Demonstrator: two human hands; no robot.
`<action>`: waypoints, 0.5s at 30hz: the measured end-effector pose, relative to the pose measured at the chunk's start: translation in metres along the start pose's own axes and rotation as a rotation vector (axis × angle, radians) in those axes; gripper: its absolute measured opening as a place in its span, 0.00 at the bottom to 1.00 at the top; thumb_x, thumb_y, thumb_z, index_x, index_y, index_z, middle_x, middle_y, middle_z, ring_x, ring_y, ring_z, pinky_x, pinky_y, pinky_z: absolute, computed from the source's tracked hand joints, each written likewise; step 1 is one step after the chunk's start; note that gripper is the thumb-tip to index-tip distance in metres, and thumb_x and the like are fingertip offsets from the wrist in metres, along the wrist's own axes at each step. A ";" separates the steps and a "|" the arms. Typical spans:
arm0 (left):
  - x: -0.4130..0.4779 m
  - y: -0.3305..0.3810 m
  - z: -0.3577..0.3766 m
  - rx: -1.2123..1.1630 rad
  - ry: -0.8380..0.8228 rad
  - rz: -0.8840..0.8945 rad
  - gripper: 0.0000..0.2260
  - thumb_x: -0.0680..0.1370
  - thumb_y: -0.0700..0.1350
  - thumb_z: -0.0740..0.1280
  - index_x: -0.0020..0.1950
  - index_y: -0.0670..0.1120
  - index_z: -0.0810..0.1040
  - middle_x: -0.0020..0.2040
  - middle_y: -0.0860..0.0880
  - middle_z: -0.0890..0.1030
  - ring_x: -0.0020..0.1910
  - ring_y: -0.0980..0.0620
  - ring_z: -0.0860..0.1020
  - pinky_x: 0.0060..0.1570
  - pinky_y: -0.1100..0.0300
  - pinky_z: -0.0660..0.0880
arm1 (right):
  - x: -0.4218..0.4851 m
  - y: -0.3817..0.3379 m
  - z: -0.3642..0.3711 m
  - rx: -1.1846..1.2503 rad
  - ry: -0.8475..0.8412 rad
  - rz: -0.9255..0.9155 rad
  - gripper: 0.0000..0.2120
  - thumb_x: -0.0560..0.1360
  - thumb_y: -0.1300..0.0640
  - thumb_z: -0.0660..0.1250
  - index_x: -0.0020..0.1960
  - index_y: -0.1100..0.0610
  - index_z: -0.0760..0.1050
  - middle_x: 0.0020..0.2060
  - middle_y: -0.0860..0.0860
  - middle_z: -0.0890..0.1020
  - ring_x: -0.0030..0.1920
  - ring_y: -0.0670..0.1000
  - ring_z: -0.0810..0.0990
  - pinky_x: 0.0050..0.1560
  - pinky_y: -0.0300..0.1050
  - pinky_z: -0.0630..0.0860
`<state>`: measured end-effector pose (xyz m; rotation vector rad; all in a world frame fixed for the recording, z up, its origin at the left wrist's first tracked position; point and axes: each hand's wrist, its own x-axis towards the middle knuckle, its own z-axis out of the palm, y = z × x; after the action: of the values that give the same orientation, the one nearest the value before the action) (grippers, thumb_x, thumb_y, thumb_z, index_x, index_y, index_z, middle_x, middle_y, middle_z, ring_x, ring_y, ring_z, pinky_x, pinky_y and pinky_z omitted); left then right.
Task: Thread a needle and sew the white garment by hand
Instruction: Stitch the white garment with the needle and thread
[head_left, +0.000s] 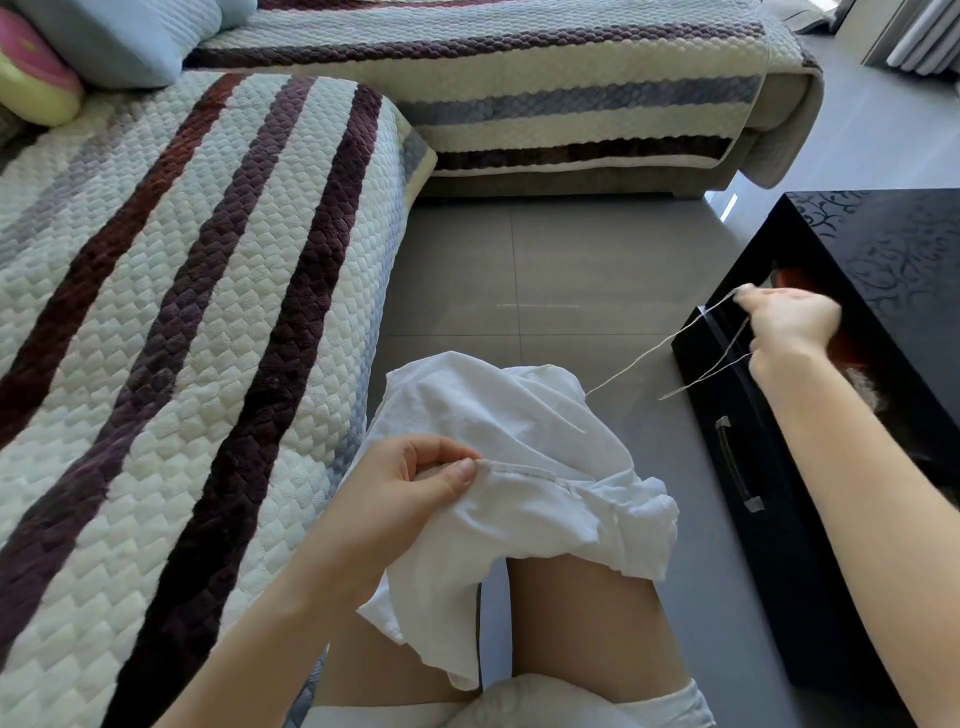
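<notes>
The white garment (524, 457) lies bunched over my knees. My left hand (410, 488) pinches its hem between thumb and fingers, where a stitched seam runs to the right. My right hand (784, 319) is raised to the right over the black table, fingers curled and pinching a pale thread (649, 356). The thread runs taut from the garment's upper right edge up to that hand, and a loose end hangs back down. The needle itself is too small to make out.
A quilted striped sofa cover (171, 312) fills the left; a second sofa section (519, 88) stands at the back. A glossy black coffee table (883, 270) with a drawer handle (735, 462) stands at right. Grey tiled floor (519, 270) lies between.
</notes>
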<state>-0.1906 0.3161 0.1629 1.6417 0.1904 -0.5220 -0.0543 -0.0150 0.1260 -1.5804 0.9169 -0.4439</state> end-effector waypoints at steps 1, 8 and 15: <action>0.001 0.000 0.000 -0.005 0.007 -0.004 0.05 0.75 0.41 0.70 0.40 0.47 0.84 0.39 0.49 0.84 0.42 0.54 0.81 0.43 0.61 0.74 | -0.009 0.004 0.004 -0.104 -0.074 -0.047 0.04 0.72 0.62 0.71 0.39 0.57 0.77 0.34 0.50 0.75 0.30 0.44 0.70 0.29 0.34 0.67; 0.002 0.002 0.000 -0.031 -0.026 0.036 0.04 0.73 0.43 0.71 0.39 0.49 0.85 0.40 0.49 0.84 0.42 0.55 0.80 0.44 0.64 0.75 | -0.119 -0.006 0.005 -0.284 -0.903 -0.397 0.25 0.72 0.69 0.68 0.63 0.49 0.75 0.25 0.50 0.61 0.26 0.46 0.59 0.28 0.35 0.59; -0.001 0.002 -0.002 0.151 0.064 0.131 0.03 0.74 0.45 0.72 0.41 0.50 0.84 0.38 0.50 0.85 0.40 0.55 0.82 0.41 0.63 0.76 | -0.178 0.006 -0.002 -0.410 -1.253 -0.637 0.07 0.74 0.58 0.71 0.37 0.57 0.78 0.22 0.44 0.60 0.26 0.45 0.59 0.29 0.34 0.57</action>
<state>-0.1907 0.3181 0.1651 1.8059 0.0921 -0.3919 -0.1672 0.1185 0.1577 -2.0452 -0.5027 0.3628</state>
